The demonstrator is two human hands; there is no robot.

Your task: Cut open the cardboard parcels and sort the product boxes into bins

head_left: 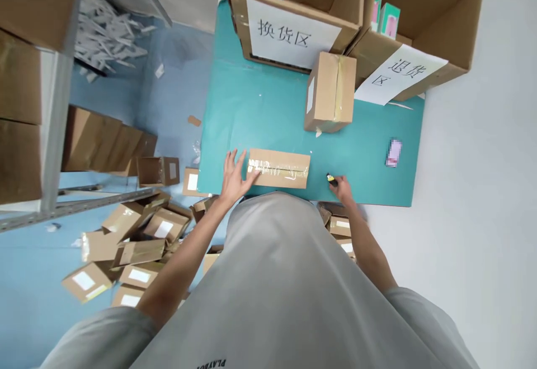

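Observation:
A small taped cardboard box [279,169] lies flat at the near edge of the teal table. Crinkled clear tape runs along its top. My left hand [236,180] is open at the box's left end, fingers spread and thumb resting on the cardboard. To the right of the box, apart from it, my right hand [344,191] is closed around a small black-and-yellow utility knife [332,180], its tip toward the upper left. Most of the knife is hidden in the fingers. Further back stands a taller sealed carton [331,92] with a white label on its side.
Two large open cartons, the left one [239,19] and the right one [444,76], bear handwritten paper signs and hold green-and-pink boxes. A blurred pinkish object [393,152] lies at the right of the teal table [255,106]. Discarded boxes [140,251] and a metal shelf [56,112] are left.

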